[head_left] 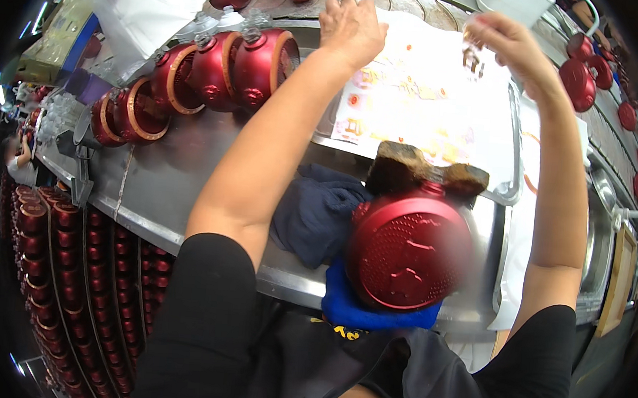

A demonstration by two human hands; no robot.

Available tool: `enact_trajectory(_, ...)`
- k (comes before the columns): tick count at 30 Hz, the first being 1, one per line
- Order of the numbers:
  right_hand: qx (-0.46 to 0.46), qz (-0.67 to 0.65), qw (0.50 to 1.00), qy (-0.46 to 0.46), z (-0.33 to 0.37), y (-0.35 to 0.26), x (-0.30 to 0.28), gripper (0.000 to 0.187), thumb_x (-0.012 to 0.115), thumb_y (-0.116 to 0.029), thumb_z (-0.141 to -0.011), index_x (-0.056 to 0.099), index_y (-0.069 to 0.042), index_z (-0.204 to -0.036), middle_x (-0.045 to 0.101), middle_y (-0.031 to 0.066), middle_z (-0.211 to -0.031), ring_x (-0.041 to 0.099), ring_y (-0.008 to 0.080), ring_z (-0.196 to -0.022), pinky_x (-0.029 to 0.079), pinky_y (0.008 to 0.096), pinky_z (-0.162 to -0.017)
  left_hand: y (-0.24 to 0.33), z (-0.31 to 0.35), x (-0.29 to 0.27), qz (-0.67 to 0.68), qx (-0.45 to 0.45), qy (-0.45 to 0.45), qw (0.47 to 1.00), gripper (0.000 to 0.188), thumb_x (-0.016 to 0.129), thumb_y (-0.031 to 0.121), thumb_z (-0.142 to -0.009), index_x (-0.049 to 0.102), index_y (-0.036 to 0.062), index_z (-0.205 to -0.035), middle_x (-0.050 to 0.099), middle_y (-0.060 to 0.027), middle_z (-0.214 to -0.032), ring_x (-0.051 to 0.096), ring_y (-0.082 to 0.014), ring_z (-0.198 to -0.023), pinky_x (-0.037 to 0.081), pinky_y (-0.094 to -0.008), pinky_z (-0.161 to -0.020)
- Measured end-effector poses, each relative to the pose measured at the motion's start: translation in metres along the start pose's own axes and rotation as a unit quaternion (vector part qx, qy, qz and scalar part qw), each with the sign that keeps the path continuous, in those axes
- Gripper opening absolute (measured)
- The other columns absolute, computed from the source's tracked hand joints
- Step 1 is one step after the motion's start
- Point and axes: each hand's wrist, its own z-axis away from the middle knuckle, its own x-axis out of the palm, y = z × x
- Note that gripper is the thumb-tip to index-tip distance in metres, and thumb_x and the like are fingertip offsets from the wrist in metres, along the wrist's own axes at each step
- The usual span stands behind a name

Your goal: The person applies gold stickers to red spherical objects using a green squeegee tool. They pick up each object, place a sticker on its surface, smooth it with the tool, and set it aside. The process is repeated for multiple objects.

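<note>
My left hand (351, 30) is raised over the far edge of the metal tray, its fingers curled, with a small whitish bit showing at the fingertips that I cannot make out. Over the tray's right side, my right hand (509, 44) pinches a small decal (471, 60) with a dark brown pattern. A white decal sheet (408, 87) with orange and brown prints lies beneath both hands. Close to my body a shiny red pot (410, 253) with a raised pattern lies tilted, against two worn brown blocks (397, 164) and on a blue cloth (342, 293).
A dark crumpled cloth (322, 210) lies left of the pot. Several red pots (221, 70) stand in a row on the steel counter (189, 153). Stacked red pots (63, 255) fill racks at lower left. More pots (579, 80) sit on a conveyor at right, near a sink (600, 219).
</note>
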Motion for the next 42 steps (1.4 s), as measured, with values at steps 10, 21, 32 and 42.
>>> enact_trajectory(10, -0.181, 0.28, 0.933, 0.137, 0.042, 0.066, 0.06, 0.015, 0.07, -0.014, -0.092, 0.069, 0.001, -0.096, 0.061, 0.0178, -0.108, 0.061, 0.0365, -0.102, 0.05, 0.0444, -0.093, 0.051, 0.212, -0.103, 0.517, -0.052, 0.019, 0.854, 0.059, 0.074, 0.035, -0.096, 0.053, -0.0037, -0.135, 0.062, -0.0209, -0.12, 0.061, -0.0289, -0.11, 0.05, -0.0384, -0.097)
enact_trajectory(21, -0.216, 0.013, 0.967, 0.132, 0.236, -0.095, 0.017, 0.018, 0.071, -0.014, -0.097, 0.064, 0.003, -0.099, 0.06, 0.0092, -0.113, 0.063, 0.0168, -0.097, 0.051, 0.0288, -0.083, 0.064, 0.263, -0.1, 0.563, -0.096, -0.1, 0.815, 0.066, 0.071, 0.036, -0.098, 0.044, -0.003, -0.144, 0.057, -0.0237, -0.136, 0.057, -0.0308, -0.126, 0.042, -0.0406, -0.11)
enact_trajectory(32, -0.204, 0.072, 0.962, 0.166, 0.254, -0.111, 0.112, 0.015, 0.076, -0.005, -0.087, 0.062, -0.002, -0.092, 0.06, 0.0147, -0.109, 0.06, 0.0348, -0.103, 0.05, 0.0436, -0.088, 0.079, 0.285, -0.105, 0.378, 0.005, -0.013, 0.926, 0.097, 0.075, 0.048, -0.092, 0.025, -0.0053, -0.156, 0.038, -0.0354, -0.148, 0.04, -0.0493, -0.137, 0.029, -0.0539, -0.118)
enact_trajectory(42, -0.24, 0.078, 0.957, 0.141, 0.241, -0.106, 0.11, 0.019, 0.078, -0.003, -0.084, 0.061, 0.0, -0.093, 0.058, 0.0157, -0.111, 0.061, 0.0314, -0.1, 0.052, 0.0388, -0.086, 0.085, 0.29, -0.113, 0.296, 0.019, -0.012, 0.955, 0.109, 0.085, 0.036, -0.08, 0.021, -0.004, -0.158, 0.033, -0.0356, -0.151, 0.034, -0.0505, -0.141, 0.026, -0.0564, -0.117)
